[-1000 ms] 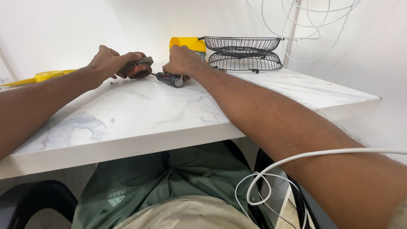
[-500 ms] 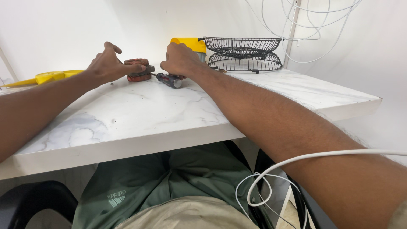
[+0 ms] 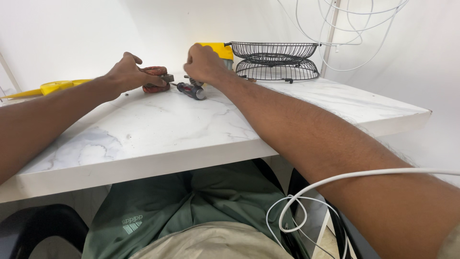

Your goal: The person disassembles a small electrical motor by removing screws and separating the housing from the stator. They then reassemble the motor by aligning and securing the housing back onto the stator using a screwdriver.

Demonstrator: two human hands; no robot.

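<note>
Head view: near, a white marble-patterned tabletop (image 3: 201, 129). Farther, the left hand (image 3: 127, 73) rests curled against red-handled pliers (image 3: 154, 79); a dark-handled screwdriver (image 3: 190, 90) lies just right, under the fisted right hand (image 3: 203, 62); its contents cannot be told.

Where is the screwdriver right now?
In the head view, the screwdriver lies on the white table, far side, between the left hand and right hand.
</note>
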